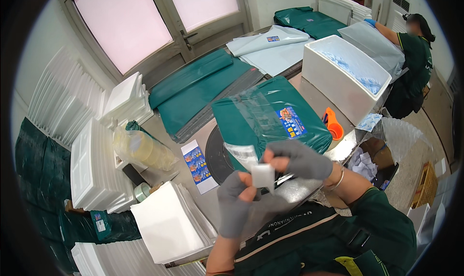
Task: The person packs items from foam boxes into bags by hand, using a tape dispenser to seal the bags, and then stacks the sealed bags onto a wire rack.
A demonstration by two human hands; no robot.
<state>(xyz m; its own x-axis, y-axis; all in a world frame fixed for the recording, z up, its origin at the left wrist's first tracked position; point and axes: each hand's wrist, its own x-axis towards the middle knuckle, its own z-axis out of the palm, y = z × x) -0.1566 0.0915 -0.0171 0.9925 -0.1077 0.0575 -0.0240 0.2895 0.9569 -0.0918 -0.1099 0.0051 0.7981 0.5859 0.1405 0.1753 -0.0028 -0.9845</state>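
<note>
My left hand [235, 200] and my right hand [301, 160], both in grey fingerless gloves, pinch a small white paper piece [263, 176] between them; it is blurred. Just beyond them a green plastic-wrapped package [250, 113] rests on a round black turntable [215, 149]. Clear tape crosses its top, which also bears a blue printed sticker [291, 122]. A white printed label [242, 153] lies over the package's near left corner, beside my fingers. To the right of the package is an orange tape dispenser [332, 125].
A sheet of blue stickers [198, 166] lies left of the turntable. Stacked white foam sheets [174, 221] stand near left, green bags [203, 84] behind. A white foam box [340, 84] with ice packs stands right, above a waste bin [373, 160]. A co-worker [415, 62] handles a grey-white bag.
</note>
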